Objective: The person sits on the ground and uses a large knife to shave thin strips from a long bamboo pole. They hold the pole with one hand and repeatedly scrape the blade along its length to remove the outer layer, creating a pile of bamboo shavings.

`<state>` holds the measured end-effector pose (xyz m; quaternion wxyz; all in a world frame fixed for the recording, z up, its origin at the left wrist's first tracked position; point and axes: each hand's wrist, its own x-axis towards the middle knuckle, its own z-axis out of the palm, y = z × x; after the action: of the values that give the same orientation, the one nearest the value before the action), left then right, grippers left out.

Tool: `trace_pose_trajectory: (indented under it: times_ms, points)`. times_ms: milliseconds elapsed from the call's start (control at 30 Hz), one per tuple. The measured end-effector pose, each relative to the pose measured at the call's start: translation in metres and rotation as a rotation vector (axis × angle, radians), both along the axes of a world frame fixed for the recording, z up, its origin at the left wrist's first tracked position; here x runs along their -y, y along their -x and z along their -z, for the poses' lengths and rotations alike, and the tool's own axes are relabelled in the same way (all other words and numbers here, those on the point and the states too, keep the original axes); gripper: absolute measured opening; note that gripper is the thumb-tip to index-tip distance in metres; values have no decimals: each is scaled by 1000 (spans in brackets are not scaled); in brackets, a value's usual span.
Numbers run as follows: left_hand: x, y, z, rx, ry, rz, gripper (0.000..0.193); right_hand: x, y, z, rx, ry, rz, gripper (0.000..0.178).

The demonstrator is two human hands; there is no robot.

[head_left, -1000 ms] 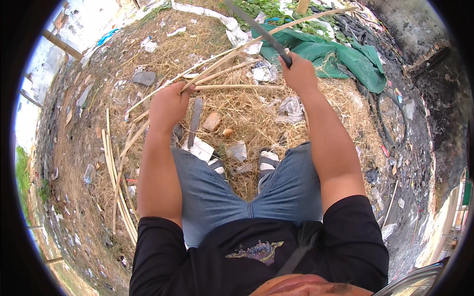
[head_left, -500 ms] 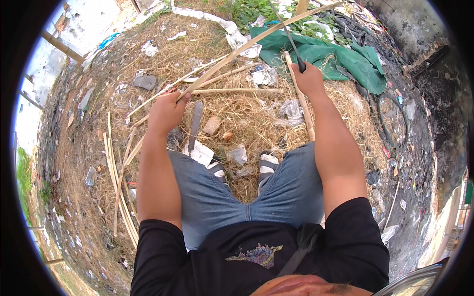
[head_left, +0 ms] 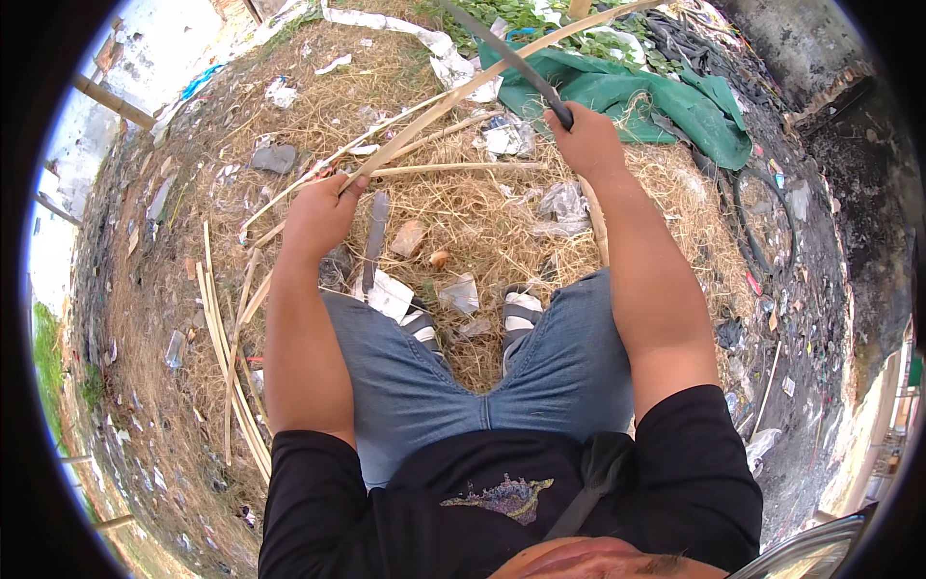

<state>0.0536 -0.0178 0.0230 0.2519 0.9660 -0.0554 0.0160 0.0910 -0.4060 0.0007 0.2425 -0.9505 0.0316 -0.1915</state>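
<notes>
The left hand's [head_left: 318,220] fingers [head_left: 358,183] clamp a pale strip [head_left: 434,113], which slants up and rightward beyond them. The right hand's [head_left: 590,140] fingers wrap a long knife's [head_left: 529,75] handle.

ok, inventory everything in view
held strip: one, tan, upper centre
knife: one, dark, upper centre
loose strips: several, pale, left and centre
flat blade: one, grey, centre-left
bag: one, clear, right of centre
pole: one, tan, beside bag
chunks: two, tan-orange, centre
sheet: one, green, upper right
hose: one, black, right
plants: many, green, top
straw: lots, yellow, centre
litter: lots, mixed, all around
shirt: one, black, bottom
jeans: one, blue, lower centre
shoes: two, grey-white, centre
left hand: one, bare, on held strip
right hand: one, bare, on knife
</notes>
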Motion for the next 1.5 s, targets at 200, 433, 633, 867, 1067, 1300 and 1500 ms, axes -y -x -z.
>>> trace_pose_trajectory:
  times_ms: [200,433,633,867,1067,1300,1500]
  points:
    - [7,7,-15,34,-91,-12,45,35,-12,0,-75,-256,291,39]
    - [6,-3,-2,47,-143,37,43,-28,15,-17,-140,110,-181,31]
    - [26,4,-6,-32,-62,82,50,-27,16,-21,-154,142,-173,20]
    - [23,-2,-5,1,-104,20,50,-65,19,-13,-11,239,-246,15]
    - [26,-6,3,130,-158,-11,51,-54,11,-2,-117,157,-163,17]
    - [33,1,1,150,-186,-25,53,-54,13,-15,-71,228,-130,15]
    - [26,-8,15,145,-189,-48,56,-76,13,4,-56,201,-219,16]
